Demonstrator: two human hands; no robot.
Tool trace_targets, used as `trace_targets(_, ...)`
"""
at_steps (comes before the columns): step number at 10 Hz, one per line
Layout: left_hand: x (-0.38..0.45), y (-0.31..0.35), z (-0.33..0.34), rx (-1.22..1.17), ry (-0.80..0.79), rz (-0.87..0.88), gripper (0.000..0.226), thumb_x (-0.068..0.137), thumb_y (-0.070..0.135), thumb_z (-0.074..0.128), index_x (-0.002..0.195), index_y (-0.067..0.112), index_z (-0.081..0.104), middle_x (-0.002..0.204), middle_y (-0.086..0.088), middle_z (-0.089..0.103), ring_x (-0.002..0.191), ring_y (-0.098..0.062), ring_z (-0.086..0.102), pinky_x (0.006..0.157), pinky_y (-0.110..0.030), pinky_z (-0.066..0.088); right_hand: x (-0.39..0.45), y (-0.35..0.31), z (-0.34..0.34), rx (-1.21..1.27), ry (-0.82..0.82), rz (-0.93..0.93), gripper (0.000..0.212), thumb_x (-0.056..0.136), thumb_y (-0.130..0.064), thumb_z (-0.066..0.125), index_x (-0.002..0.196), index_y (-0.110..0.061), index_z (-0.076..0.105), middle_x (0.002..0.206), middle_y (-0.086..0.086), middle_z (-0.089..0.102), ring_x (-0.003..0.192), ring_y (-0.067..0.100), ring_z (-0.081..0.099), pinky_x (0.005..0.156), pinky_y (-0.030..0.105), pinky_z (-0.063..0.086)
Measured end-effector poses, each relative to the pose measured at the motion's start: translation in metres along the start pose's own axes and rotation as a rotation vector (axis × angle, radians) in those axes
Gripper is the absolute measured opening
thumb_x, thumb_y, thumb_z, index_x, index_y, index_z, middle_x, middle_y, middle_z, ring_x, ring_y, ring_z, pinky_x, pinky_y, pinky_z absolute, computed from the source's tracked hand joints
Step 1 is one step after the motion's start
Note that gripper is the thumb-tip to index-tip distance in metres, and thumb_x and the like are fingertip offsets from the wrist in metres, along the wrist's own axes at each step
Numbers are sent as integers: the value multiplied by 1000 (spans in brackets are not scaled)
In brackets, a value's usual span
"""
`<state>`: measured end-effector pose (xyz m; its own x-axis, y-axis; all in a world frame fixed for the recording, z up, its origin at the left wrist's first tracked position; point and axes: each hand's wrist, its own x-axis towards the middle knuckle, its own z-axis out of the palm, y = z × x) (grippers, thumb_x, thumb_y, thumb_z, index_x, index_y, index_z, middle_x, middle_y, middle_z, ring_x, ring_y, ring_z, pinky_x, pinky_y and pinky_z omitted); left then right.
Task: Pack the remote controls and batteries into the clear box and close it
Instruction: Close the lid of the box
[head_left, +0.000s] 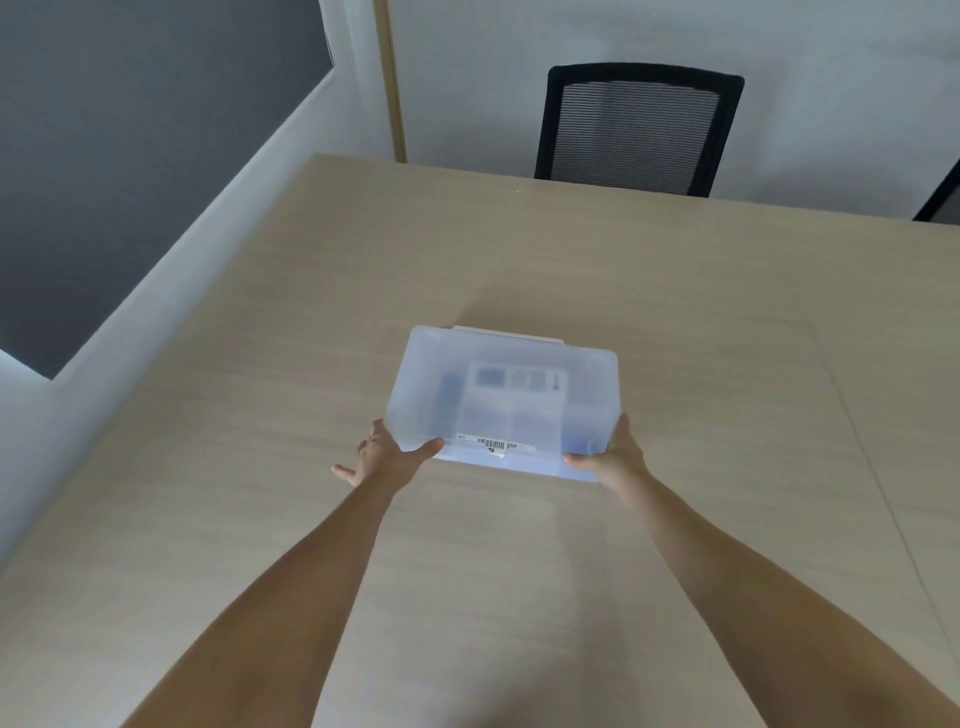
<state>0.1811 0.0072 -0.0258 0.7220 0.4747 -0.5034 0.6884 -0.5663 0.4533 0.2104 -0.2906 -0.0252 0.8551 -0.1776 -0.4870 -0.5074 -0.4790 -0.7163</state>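
The clear box (501, 400) sits near the centre of the frame on a light wooden table (260, 364), its lid on, with a barcode label (493, 444) along the near edge. Through the cloudy plastic, a pale remote control (514, 384) shows as a blurred shape with dark patches; batteries cannot be made out. The left hand (387, 457) grips the box's lower left corner, thumb pressed on the lid, little finger spread away. The right hand (613, 457) clasps the lower right corner, thumb on top. 1 black mesh chair (636, 127) stands at the table's far side, upper right.
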Motion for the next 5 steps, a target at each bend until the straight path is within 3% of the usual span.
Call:
trace_targets(3, -8, 19, 3, 49, 17, -58, 93, 62, 72, 66, 130, 16, 35, 131, -9, 59, 135, -26, 41, 111, -69, 2, 7, -20, -14, -94, 39, 7, 96, 65, -18, 83, 140, -11, 23, 133, 14, 48, 120, 32, 49, 81, 30, 41)
trace_targets(4, -11, 25, 0, 73, 24, -53, 111, 60, 73, 66, 143, 14, 22, 147, -7, 44, 142, -26, 30, 111, -68, 3, 5, -21, -16, -133, 28, 14, 97, 66, -22, 83, 140, -10, 22, 131, 15, 46, 121, 33, 48, 83, 34, 45)
trace_targets(5, -28, 16, 2, -5, 162, 48, 125, 64, 71, 67, 151, 15, -4, 161, -4, 12, 149, -23, 8, 112, -66, 0, -11, -26, -16, -252, 82, -84, 109, 68, -37, 79, 146, -13, 7, 140, 19, 31, 134, 38, 30, 104, 46, 40)
